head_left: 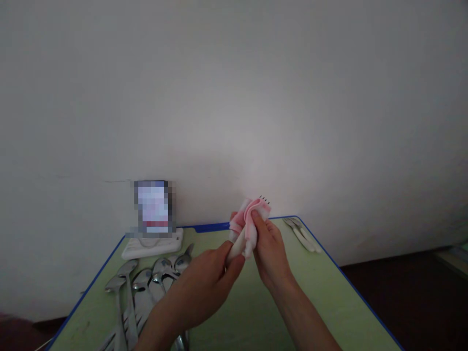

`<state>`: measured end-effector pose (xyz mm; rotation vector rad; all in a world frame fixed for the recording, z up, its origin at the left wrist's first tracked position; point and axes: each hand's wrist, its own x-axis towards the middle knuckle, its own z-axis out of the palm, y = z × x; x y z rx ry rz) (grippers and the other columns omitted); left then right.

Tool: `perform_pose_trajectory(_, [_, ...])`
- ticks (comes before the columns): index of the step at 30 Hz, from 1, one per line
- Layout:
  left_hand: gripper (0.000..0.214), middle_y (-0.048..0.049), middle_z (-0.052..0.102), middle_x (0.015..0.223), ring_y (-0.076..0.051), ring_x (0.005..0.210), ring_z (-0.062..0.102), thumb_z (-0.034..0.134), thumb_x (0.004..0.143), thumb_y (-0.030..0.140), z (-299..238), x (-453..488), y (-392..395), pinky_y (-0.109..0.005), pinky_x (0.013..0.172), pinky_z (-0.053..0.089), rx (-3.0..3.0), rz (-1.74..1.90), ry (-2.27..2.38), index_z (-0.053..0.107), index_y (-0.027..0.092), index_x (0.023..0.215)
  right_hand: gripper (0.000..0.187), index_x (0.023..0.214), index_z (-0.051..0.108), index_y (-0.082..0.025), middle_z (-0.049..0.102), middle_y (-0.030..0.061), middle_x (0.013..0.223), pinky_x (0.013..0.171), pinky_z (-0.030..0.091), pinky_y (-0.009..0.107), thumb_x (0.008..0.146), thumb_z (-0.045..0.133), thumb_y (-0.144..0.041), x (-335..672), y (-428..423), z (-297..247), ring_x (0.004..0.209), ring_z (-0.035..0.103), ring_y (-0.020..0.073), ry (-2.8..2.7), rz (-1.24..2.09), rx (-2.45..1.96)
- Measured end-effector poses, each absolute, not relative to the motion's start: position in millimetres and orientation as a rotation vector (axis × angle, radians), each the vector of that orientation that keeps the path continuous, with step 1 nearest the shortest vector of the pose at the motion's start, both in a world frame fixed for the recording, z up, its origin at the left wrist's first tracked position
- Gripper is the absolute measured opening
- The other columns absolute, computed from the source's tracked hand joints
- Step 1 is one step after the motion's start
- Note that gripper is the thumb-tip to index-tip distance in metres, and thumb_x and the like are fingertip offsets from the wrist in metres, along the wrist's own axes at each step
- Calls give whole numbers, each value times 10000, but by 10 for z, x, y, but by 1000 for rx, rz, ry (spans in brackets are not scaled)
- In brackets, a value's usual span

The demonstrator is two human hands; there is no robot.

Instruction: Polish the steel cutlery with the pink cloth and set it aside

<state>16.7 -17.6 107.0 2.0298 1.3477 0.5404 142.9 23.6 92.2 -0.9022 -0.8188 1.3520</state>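
Fork (263, 199) tines are poking out of a pink-and-white cloth (248, 220) being held above the middle of a green table (329, 302). Going left to right: spoons and forks (146, 287) are lying in a loose pile on the table's left side, behind them a blurred screen on a white stand (153, 243) is leaning near the wall. The left hand (204, 287) is pinching the fork's pale handle; the right hand (268, 248) is clamping the cloth around it. 2 white-handled utensils (302, 235) are resting far right.
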Motion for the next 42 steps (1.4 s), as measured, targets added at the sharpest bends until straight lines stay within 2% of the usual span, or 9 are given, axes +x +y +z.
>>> perform_pose_trajectory(7, [362, 31, 600, 575, -112, 536, 526, 366, 862, 461, 1054, 102, -102, -217, 553, 314, 2115, 406, 1347, 545, 190, 703, 394, 839, 646, -122, 673, 63, 745, 604, 437, 257, 759, 511, -484, 1365, 187, 921, 654, 594, 155, -850, 1318, -916])
perform_pose_trajectory(12, [451, 24, 594, 539, -114, 487, 508, 406, 795, 569, 1040, 23, -22, -216, 499, 288, 2020, 391, 1548, 567, 185, 623, 427, 802, 611, -119, 640, 55, 689, 492, 382, 226, 787, 455, -517, 1411, 206, 892, 547, 528, 124, -1037, 1190, -996])
perform_pose_trajectory(16, [431, 34, 525, 515, -117, 495, 476, 332, 840, 524, 1073, -76, -12, -218, 513, 277, 2076, 473, 1673, 495, 193, 617, 388, 816, 573, -136, 597, 20, 640, 466, 345, 217, 810, 433, -498, 1606, 257, 921, 501, 479, 107, -1411, 1108, -1121])
perform_pose_trajectory(21, [397, 33, 504, 545, -135, 513, 465, 289, 850, 537, 1099, -37, -61, -229, 520, 247, 2104, 582, 1856, 440, 209, 685, 286, 722, 562, -148, 552, -11, 626, 492, 291, 201, 833, 447, -385, 1706, 223, 1023, 547, 440, 91, -2021, 965, -1143])
perform_pose_trajectory(26, [398, 29, 522, 555, -123, 519, 463, 313, 850, 512, 1140, 7, -91, -231, 512, 238, 2156, 589, 1669, 462, 201, 650, 308, 735, 564, -150, 549, -21, 627, 513, 282, 196, 855, 414, -391, 1672, 151, 1089, 559, 430, 83, -2268, 984, -1088])
perform_pose_trajectory(32, [461, 23, 555, 596, -114, 553, 472, 216, 897, 441, 1230, -78, -145, -232, 543, 287, 2122, 469, 1455, 521, 190, 659, 380, 736, 594, -156, 561, -13, 617, 508, 265, 208, 798, 468, -509, 1692, 97, 1080, 555, 438, 94, -2390, 909, -1176])
perform_pose_trajectory(38, [428, 10, 575, 657, -127, 616, 496, 254, 898, 450, 1176, -161, -159, -242, 577, 289, 2263, 316, 1395, 578, 204, 765, 346, 733, 577, -163, 541, -13, 603, 510, 242, 214, 802, 479, -488, 1650, 57, 1112, 543, 416, 94, -2470, 820, -1206])
perform_pose_trajectory(42, [449, 14, 566, 648, -116, 604, 491, 244, 904, 463, 1179, -171, -138, -238, 573, 285, 2269, 316, 1343, 571, 193, 755, 326, 745, 558, -164, 524, -17, 599, 522, 251, 215, 841, 434, -449, 1664, 42, 1154, 551, 420, 94, -2495, 850, -1149])
